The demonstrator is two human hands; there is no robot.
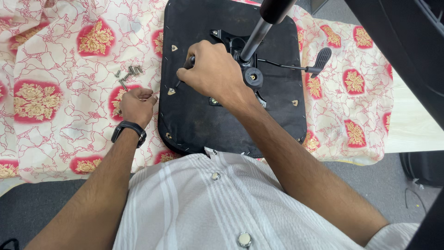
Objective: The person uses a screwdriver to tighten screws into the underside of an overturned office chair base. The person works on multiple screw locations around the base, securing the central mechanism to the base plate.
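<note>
Right hand: the right hand [213, 69] is curled shut around a dark-handled tool [188, 62], knuckles up, planted on the underside of the upturned seat.
Tool: its handle pokes out of the fist toward the left edge of the seat, and a thin shaft runs down and to the left from it; the tip looks to rest on the black fabric, though I cannot tell whether it meets a fastener.
Left hand: the left hand [136, 104] sits loosely closed on the cloth just beside the seat's left edge, fingers tucked under; whether anything is pinched in them, I cannot tell. A dark wrist band [129, 130] rides just behind it.
Screws: a small cluster of metal screws [128, 73] lies on the cloth just above the left hand, apart from it, and well left of the right hand, so the left hand is clearly the nearer one.
Seat: the black seat base [199, 118] lies flat, bottom up, with its metal mounting plate [231, 39] just right of the fist.
Column: a gas-lift column [257, 32] rises from the plate toward the camera.
Lever: a paddle-ended lever [319, 60] sticks out to the right, well apart from both hands.
Surface: a cream cloth with red and gold motifs [60, 69] covers the surface under everything.
</note>
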